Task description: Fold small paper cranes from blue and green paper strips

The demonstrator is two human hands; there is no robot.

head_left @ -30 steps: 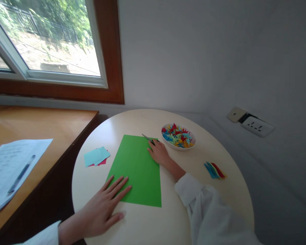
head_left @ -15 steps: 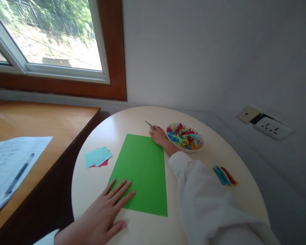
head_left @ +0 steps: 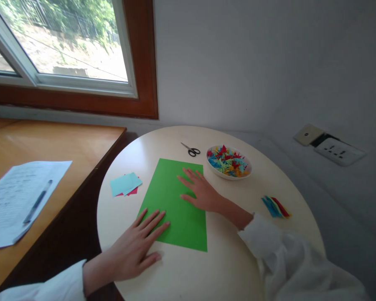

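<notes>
A green sheet of paper [head_left: 172, 188] lies flat on the round white table [head_left: 188, 271]. Over its lower left corner my left hand [head_left: 138, 248] rests open, fingers spread across the paper. My right hand [head_left: 202, 190] is open too, its fingers apart over the sheet's upper right part; whether the palm touches the paper I cannot tell. Beyond the sheet's far edge lies a pair of scissors [head_left: 191, 151] with black handles. Right of the scissors stands a white bowl [head_left: 228, 177] filled with small folded paper pieces in several colours.
Light blue paper squares [head_left: 125, 184] with red ones beneath lie at the left. Coloured paper strips [head_left: 275, 207] sit at the right. On the wooden desk [head_left: 90, 142] are written sheets [head_left: 15, 200] and a pen [head_left: 37, 201]. A wall socket [head_left: 338, 150] is at the right.
My right hand has left the scissors and come back toward me onto the green sheet, fingers spread. The scissors now show in full. My left hand stays on the lower left corner.
</notes>
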